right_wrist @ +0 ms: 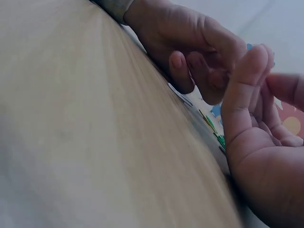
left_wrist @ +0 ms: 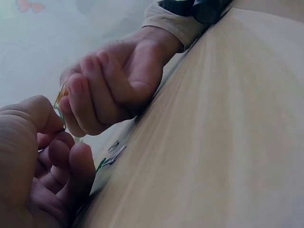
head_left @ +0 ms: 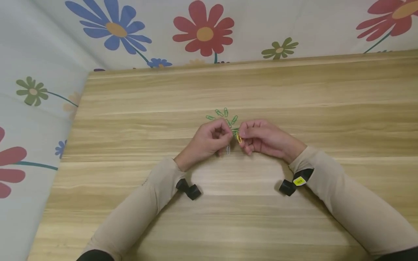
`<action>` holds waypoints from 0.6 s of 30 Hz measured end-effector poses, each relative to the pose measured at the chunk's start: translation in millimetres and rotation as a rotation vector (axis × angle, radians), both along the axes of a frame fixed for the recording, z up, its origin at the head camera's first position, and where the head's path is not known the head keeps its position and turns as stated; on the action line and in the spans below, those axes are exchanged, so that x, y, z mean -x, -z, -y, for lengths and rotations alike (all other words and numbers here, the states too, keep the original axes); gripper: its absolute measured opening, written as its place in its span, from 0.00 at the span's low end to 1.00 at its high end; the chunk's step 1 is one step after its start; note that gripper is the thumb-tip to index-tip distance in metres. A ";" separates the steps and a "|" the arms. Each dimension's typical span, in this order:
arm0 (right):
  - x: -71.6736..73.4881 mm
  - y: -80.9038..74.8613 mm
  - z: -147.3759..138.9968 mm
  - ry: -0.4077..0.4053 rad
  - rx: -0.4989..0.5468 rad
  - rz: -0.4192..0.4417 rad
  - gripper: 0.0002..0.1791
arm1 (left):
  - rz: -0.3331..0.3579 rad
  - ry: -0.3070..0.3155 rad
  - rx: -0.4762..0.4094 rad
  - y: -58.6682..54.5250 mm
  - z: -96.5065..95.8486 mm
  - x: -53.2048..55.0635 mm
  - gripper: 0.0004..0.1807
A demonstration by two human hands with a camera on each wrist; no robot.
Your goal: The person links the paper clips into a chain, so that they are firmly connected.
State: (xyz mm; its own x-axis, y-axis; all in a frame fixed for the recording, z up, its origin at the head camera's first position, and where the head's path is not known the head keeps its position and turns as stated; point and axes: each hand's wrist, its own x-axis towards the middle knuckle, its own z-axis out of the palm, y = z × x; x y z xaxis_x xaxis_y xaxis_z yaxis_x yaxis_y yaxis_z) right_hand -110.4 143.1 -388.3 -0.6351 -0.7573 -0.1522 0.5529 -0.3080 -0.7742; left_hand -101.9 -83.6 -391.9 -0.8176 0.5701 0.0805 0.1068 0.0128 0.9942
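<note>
Above the wooden table, my left hand pinches a green paper clip between thumb and forefinger. My right hand faces it closely and pinches a yellow paper clip at its fingertips. The two clips meet in the small gap between the hands in the left wrist view. In the right wrist view my fingers hide both held clips. A pale paper clip lies on the table just below the left fingertips.
Several green paper clips lie fanned out on the wooden table beyond the hands. A flower-printed cloth hangs along the table's far and left sides. Black wrist cameras sit at both sleeves.
</note>
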 end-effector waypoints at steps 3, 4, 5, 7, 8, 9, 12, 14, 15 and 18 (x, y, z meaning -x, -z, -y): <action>-0.5 -0.2 -0.1 -0.051 -0.004 -0.005 0.12 | -0.015 -0.030 0.008 0.2 -0.4 -0.7 0.03; -0.4 -0.4 0.2 -0.059 -0.001 -0.007 0.12 | -0.017 -0.040 0.009 0.2 -0.5 -0.8 0.03; -0.4 -0.6 0.4 -0.064 0.003 -0.006 0.12 | -0.017 -0.048 0.009 0.2 -0.6 -0.9 0.03; -0.2 -1.7 0.9 -0.070 0.004 -0.002 0.13 | -0.016 -0.059 -0.001 -0.2 -0.8 -0.9 0.03; 0.0 -2.1 0.8 -0.073 0.001 0.000 0.13 | -0.014 -0.063 -0.008 -0.4 -0.9 -0.8 0.02; 0.1 -2.6 1.0 -0.072 -0.008 0.004 0.14 | -0.012 -0.064 -0.017 -0.4 -1.0 -0.7 0.02; 0.2 -4.1 0.9 -0.063 -0.044 0.020 0.14 | -0.016 -0.057 -0.044 -0.8 -1.1 -0.5 0.03; 0.3 -4.5 0.8 -0.049 -0.070 0.027 0.14 | -0.031 -0.053 -0.041 -0.8 -1.0 -0.6 0.03; 0.4 -4.8 0.9 -0.037 -0.082 0.031 0.15 | -0.041 -0.052 -0.035 -0.8 -1.0 -0.6 0.03; 1.3 -5.3 0.4 -0.003 -0.095 0.031 0.16 | -0.070 -0.042 -0.003 -0.7 -1.0 -0.7 0.03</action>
State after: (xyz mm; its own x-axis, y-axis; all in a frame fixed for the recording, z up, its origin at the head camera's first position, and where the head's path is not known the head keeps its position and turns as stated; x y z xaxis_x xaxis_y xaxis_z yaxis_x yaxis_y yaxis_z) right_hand -111.8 142.7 -383.0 -0.6269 -0.7401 -0.2433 0.5779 -0.2324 -0.7823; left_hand -101.2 -82.5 -391.3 -0.8334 0.5347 0.1398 0.1753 0.0158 0.9844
